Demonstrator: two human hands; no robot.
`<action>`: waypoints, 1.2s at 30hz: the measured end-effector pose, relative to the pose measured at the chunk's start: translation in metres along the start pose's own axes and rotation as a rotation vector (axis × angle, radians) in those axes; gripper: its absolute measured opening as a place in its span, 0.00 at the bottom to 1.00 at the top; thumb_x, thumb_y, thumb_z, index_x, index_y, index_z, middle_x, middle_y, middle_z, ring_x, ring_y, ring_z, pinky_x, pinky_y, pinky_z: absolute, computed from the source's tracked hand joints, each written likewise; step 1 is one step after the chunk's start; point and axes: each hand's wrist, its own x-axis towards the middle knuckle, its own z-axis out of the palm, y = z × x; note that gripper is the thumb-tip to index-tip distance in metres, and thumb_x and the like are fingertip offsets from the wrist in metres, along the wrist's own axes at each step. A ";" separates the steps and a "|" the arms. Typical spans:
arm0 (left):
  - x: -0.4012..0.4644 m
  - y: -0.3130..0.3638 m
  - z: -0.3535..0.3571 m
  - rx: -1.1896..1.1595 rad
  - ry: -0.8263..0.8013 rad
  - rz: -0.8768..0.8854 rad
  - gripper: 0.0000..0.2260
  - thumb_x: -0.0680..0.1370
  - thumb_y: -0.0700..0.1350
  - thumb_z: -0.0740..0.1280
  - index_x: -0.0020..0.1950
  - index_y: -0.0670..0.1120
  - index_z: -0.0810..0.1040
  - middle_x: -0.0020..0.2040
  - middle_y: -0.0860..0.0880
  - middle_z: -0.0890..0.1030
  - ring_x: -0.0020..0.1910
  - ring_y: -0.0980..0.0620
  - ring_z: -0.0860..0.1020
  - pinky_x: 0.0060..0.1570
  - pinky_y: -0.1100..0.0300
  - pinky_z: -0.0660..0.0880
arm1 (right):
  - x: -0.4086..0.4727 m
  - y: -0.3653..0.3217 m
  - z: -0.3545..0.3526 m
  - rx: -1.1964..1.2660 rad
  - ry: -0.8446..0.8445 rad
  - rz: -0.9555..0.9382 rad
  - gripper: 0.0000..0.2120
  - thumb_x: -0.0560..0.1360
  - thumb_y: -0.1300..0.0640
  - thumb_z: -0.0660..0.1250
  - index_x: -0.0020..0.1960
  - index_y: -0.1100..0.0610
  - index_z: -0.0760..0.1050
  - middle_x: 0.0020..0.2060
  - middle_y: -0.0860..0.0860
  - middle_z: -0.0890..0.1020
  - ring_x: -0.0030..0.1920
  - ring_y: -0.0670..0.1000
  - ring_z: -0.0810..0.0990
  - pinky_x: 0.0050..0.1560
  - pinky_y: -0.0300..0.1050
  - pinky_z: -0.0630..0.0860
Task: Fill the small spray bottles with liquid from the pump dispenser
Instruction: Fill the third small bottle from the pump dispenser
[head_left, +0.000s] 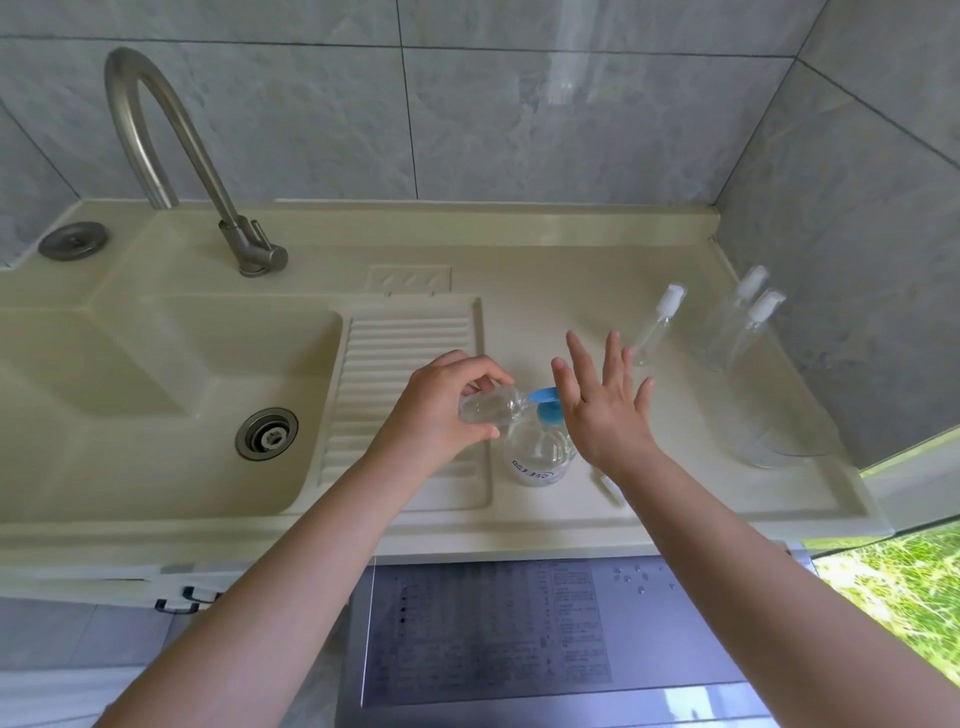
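Observation:
A clear pump dispenser (537, 452) with a blue pump head (546, 401) stands on the counter just right of the ribbed drainboard. My left hand (441, 410) grips a small clear uncapped bottle (491, 409), tilted on its side with its mouth at the blue spout. My right hand (605, 400) is over the pump head with fingers spread straight; its palm hides the back of the pump. Three capped spray bottles (657, 325), (732, 319), (753, 332) stand at the back right. A small white spray cap (610, 488) lies beside the dispenser, partly hidden by my right forearm.
The cream sink basin (171, 395) with its drain (266, 434) lies to the left, a steel faucet (171, 150) behind it. A clear glass vessel (784, 441) sits at the counter's right end. Tiled walls close the back and right. A grey appliance top (519, 634) is below the counter edge.

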 end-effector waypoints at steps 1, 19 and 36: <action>0.000 0.000 0.000 0.002 -0.001 -0.004 0.24 0.61 0.36 0.81 0.53 0.52 0.83 0.48 0.53 0.79 0.48 0.60 0.78 0.54 0.71 0.72 | 0.000 0.000 0.001 0.010 0.005 0.002 0.27 0.84 0.41 0.43 0.81 0.42 0.43 0.80 0.57 0.37 0.80 0.58 0.35 0.76 0.66 0.37; -0.001 0.000 -0.002 0.002 -0.014 -0.034 0.24 0.62 0.37 0.81 0.53 0.54 0.82 0.48 0.54 0.78 0.48 0.62 0.77 0.52 0.76 0.69 | 0.001 -0.004 -0.005 0.101 0.020 0.020 0.31 0.82 0.37 0.48 0.82 0.42 0.43 0.80 0.55 0.37 0.80 0.57 0.35 0.76 0.62 0.35; -0.002 -0.001 0.000 -0.009 -0.021 -0.024 0.24 0.62 0.36 0.81 0.53 0.52 0.83 0.47 0.54 0.78 0.48 0.62 0.77 0.52 0.76 0.69 | -0.001 -0.005 -0.006 0.285 0.028 0.045 0.29 0.83 0.39 0.51 0.81 0.42 0.49 0.81 0.56 0.40 0.80 0.57 0.39 0.77 0.60 0.37</action>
